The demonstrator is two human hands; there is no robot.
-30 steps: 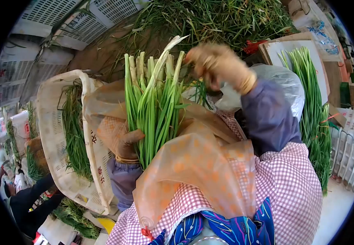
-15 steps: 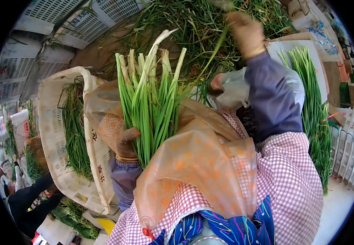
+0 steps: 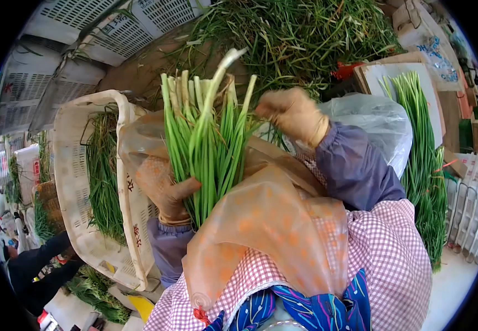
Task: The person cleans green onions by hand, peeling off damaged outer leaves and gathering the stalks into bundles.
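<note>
A bunch of garlic chives (image 3: pixel 208 149) stands with its pale cut ends up in front of my lap. My gloved left hand (image 3: pixel 170 190) is wrapped round its lower part, thumb across the front. One longer whitish stalk sticks out above the others and leans right. My gloved right hand (image 3: pixel 294 113) is just right of the bunch's upper part, apparently apart from it. Its fingers look bent but are smeared by motion, so I cannot make out whether they hold anything. An orange-patterned plastic sheet (image 3: pixel 272 231) covers my lap below the bunch.
A white plastic crate (image 3: pixel 123 187) with loose greens stands at my left. A heap of loose green leaves (image 3: pixel 294 41) lies ahead on the floor. At my right are long chive bundles (image 3: pixel 423 165) and a clear plastic bag (image 3: pixel 368 124). A person in dark clothes (image 3: pixel 38 270) is at far left.
My right hand has come back from over the leaf heap, down and left toward the bunch. The leaf trailing below it is gone from view. My left hand still grips the chives.
</note>
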